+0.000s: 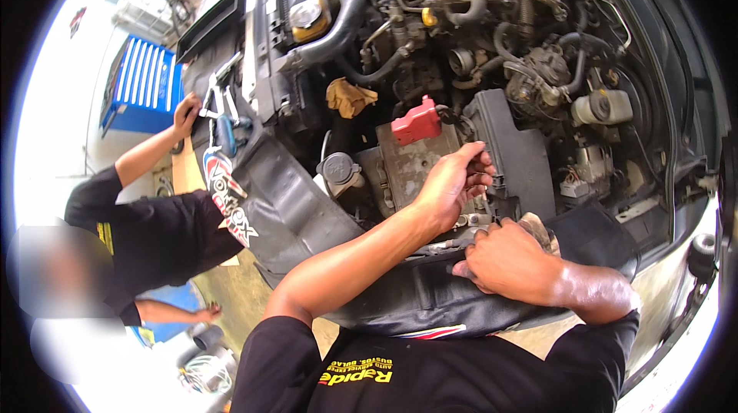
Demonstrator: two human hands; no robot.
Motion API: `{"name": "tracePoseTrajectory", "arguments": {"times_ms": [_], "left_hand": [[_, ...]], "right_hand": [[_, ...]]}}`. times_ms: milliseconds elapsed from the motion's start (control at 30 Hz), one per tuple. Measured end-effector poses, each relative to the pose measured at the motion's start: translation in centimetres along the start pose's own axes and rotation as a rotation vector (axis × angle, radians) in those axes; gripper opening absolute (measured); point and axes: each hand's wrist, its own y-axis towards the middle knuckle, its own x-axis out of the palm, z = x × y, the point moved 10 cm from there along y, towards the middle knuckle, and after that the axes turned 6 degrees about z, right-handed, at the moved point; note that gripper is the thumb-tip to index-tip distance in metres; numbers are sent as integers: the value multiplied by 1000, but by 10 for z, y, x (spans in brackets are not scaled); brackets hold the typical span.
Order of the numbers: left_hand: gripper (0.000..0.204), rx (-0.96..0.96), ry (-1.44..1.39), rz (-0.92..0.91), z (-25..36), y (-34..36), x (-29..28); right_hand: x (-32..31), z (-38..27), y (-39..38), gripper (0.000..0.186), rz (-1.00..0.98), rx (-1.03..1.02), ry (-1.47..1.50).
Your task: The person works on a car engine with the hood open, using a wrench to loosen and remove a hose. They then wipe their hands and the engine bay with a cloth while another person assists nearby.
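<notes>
My left hand (457, 185) is over the battery (411, 171), beside a long black plastic box (513, 159). Its fingers curl in toward the thumb, and anything between them is too small to make out. A red terminal cover (416, 122) sits on the far part of the battery. My right hand (510, 259) is closed in a fist at the near edge of the engine bay, above the black fender cover (400, 294). What it grips, if anything, is hidden. Next to it lies a crumpled brownish rag (540, 232).
Another person (157, 240) stands at the left, one hand by tools (223, 117) on the fender cover. A crumpled brown cloth (350, 98) lies in the engine bay. A black-capped reservoir (338, 169) stands left of the battery. A blue tool cabinet (142, 82) stands farther off.
</notes>
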Motion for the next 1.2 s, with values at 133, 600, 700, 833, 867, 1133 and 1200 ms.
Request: {"name": "tracePoseTrajectory", "arguments": {"times_ms": [133, 600, 700, 833, 867, 1133, 1200], "left_hand": [[23, -1, -5, 0, 1, 0, 1], [25, 6, 11, 11, 1, -1, 4], [25, -4, 23, 19, 0, 0, 2], [25, 6, 28, 9, 1, 0, 1], [25, 4, 28, 9, 1, 0, 1], [23, 22, 26, 4, -2, 1, 5], [23, 32, 29, 76, 4, 0, -2]], "right_hand": [[-7, -4, -1, 44, 82, -22, -21], [-4, -3, -4, 50, 32, -18, -1], [-2, -1, -2, 50, 6, -3, 13], [-3, -3, -2, 50, -43, -2, 24], [-3, -3, -1, 50, -24, 2, 31], [2, 2, -4, 51, -10, 65, 126], [-3, -1, 0, 51, -31, 14, 124]]}}
